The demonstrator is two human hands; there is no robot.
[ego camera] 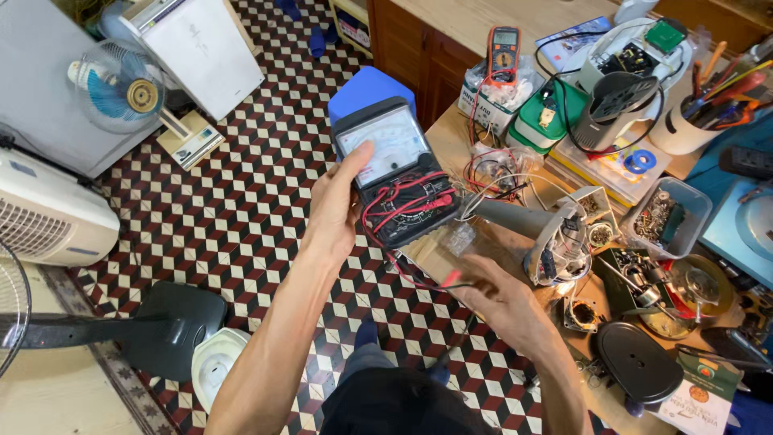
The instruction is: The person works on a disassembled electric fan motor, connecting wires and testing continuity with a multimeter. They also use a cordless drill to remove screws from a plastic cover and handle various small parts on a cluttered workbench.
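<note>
One view only: a head-worn camera, pitched steeply down and slightly forward over the person's own forearms. It sits close to the hands: the left hand (334, 211) and the meter (396, 171) fill the centre. The tiled floor (250, 193) occupies the left half of the frame, the workbench (451, 137) the right. No second view overlaps it.

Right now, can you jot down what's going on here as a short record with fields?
Left hand: holds an analog meter, thumb on its dial face.
Right hand: pinches a red probe.
Leads: red, coiled on the meter.
Bench: wooden, crowded with parts, an orange meter, a cup of tools.
Floor: checkered tiles, fans.
</note>
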